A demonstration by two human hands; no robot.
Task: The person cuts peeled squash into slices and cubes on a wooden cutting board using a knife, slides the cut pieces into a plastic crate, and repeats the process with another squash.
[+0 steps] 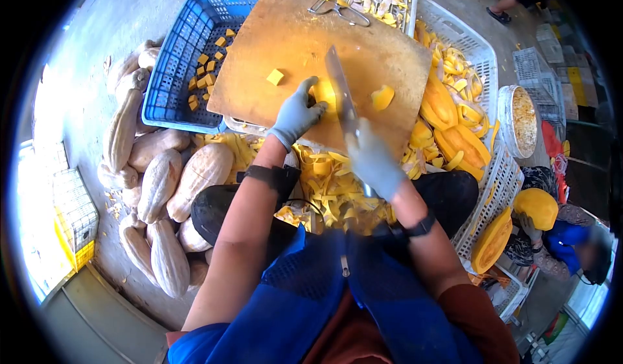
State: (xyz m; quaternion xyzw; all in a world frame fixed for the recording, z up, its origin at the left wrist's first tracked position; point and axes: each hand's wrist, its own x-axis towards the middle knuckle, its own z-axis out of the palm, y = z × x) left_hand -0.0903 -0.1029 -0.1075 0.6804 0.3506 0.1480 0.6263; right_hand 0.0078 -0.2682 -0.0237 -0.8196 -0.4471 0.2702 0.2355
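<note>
From the head view, the left hand (pixel 295 116), in a pale glove, is on the near left side of a pumpkin chunk (pixel 326 96), thumb and forefinger spread apart with their tips right up against it. Can't really tell how the other fingers sit. That chunk is on the big wooden board (pixel 259 29), roughly mid-board, just left of the knife (pixel 338 81). The right hand (pixel 376 163), gloved too, has its fingers wrapped around the knife's handle, though it's kinda blurry, so I can't make out each finger. There's one loose cube (pixel 275 77) to the left on the board, a thin slice (pixel 383 98) to the right, and a metal peeler (pixel 339 11) by the far edge. The blue crate (pixel 151 112) left of the board has more cubes (pixel 193 83) in it, whole pumpkins (pixel 159 185) are piled on the floor beside it, and peeled pumpkins (pixel 464 148) lie among peelings (pixel 468 88) on the right.
</note>
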